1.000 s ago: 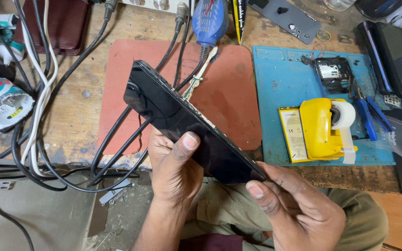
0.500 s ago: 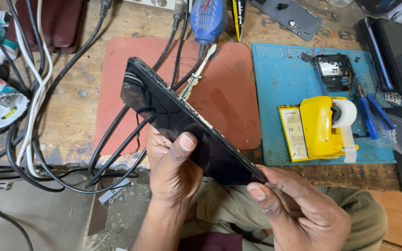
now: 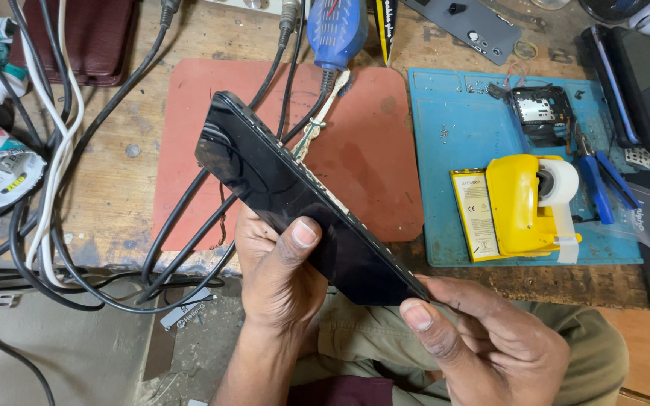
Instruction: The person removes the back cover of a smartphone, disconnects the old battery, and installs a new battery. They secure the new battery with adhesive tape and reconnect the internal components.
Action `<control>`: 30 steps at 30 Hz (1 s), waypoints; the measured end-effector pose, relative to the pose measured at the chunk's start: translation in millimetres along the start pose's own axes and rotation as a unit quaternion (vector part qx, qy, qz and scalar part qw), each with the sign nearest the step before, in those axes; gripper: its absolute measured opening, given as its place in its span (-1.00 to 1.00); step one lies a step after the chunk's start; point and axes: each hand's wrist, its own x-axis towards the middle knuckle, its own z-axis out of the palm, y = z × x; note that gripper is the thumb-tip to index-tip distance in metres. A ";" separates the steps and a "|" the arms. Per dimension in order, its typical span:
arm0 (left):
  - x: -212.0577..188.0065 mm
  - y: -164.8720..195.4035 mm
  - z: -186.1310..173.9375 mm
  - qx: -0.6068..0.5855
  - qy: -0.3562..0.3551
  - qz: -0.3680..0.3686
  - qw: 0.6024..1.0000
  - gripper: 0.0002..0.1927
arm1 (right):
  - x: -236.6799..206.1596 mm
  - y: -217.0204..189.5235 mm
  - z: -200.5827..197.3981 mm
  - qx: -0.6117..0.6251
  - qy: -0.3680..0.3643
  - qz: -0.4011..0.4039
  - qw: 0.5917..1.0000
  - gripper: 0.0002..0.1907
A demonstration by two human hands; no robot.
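Phone (image 3: 302, 207), black and tilted on edge, spans mid-frame above a red mat (image 3: 370, 150). Left hand (image 3: 280, 274) grips its middle, thumb pressed on the glass. Right hand (image 3: 490, 346) pinches its lower-right corner. Yellow tape dispenser (image 3: 520, 203) sits at right.

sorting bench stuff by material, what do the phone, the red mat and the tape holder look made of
Phone: glossy black glass, judging by reflections and smudges; likely plastic rim. Red mat: matte, rubbery looking, perhaps silicone, scuffed. Tape holder: shiny yellow moulded plastic.
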 end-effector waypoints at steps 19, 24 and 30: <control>-0.4 -1.8 4.5 0.035 0.039 0.010 0.999 -0.61 | 22.1 -7.7 10.9 0.269 -0.012 -0.138 0.953 -0.66; -0.3 -4.7 5.9 0.051 0.029 0.019 0.998 -0.62 | 13.4 -11.7 14.4 0.062 -0.012 -0.056 0.996 -0.52; 0.1 -3.2 3.7 0.035 0.000 -0.006 0.999 -0.51 | -1.1 2.8 16.8 0.032 0.016 -0.112 0.993 -0.66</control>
